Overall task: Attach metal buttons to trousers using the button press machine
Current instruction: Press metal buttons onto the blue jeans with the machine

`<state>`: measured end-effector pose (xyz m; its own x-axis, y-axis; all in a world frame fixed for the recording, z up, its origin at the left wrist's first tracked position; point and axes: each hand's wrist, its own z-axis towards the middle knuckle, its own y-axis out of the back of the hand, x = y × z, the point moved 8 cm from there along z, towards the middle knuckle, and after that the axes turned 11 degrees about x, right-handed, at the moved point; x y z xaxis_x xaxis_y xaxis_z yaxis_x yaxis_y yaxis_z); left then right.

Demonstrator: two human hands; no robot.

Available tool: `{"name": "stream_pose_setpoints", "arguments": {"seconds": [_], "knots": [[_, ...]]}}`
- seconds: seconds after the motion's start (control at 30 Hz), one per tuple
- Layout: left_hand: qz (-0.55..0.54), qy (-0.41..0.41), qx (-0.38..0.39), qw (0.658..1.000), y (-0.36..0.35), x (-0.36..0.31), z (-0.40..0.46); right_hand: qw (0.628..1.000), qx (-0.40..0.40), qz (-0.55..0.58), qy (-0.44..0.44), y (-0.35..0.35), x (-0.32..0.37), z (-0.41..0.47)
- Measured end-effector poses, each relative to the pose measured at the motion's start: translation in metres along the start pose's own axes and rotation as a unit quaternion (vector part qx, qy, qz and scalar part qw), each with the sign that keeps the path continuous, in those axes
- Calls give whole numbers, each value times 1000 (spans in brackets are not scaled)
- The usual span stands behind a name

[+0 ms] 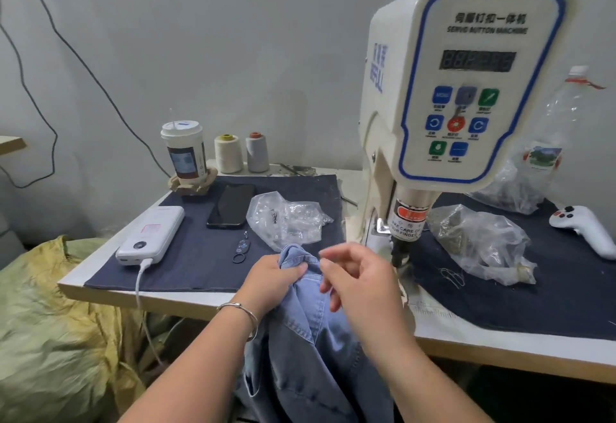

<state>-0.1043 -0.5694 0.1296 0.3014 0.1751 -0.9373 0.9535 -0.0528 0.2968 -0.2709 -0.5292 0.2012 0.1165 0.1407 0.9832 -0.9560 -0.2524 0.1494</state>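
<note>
A small garment workshop, this: a button machine (466, 89) stands at two o'clock on the table (206, 299), thread cones (241, 152) at eleven, denim trousers (310, 339) at six, bagged metal fittings (286, 219) dead centre.

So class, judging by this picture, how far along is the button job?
Nothing looks pressed yet: no button shows on the blue denim trousers. The left hand grips their bunched edge; the right hand hovers beside it. Placing them under the white button press machine remains.
</note>
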Motion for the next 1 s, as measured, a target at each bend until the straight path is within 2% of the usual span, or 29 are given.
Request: {"name": "stream_pose_setpoints", "arguments": {"seconds": [0.07,0.17,0.33,0.5,0.67,1.0], "knots": [[9,4,13,1000,-1,0,1,992,-4,-117,46,-16,12,36],[23,9,19,1000,1,1,7,963,-11,-266,47,-35,9,99],[20,8,31,999,2,3,14,882,71,-467,10,-74,-15,173],[28,11,29,999,2,7,19,824,96,-558,-25,-89,-24,204],[7,7,34,999,1,8,19,786,93,-609,-51,-96,-33,216],[5,-12,35,999,0,3,17,766,96,-635,-41,-107,-35,226]]}}
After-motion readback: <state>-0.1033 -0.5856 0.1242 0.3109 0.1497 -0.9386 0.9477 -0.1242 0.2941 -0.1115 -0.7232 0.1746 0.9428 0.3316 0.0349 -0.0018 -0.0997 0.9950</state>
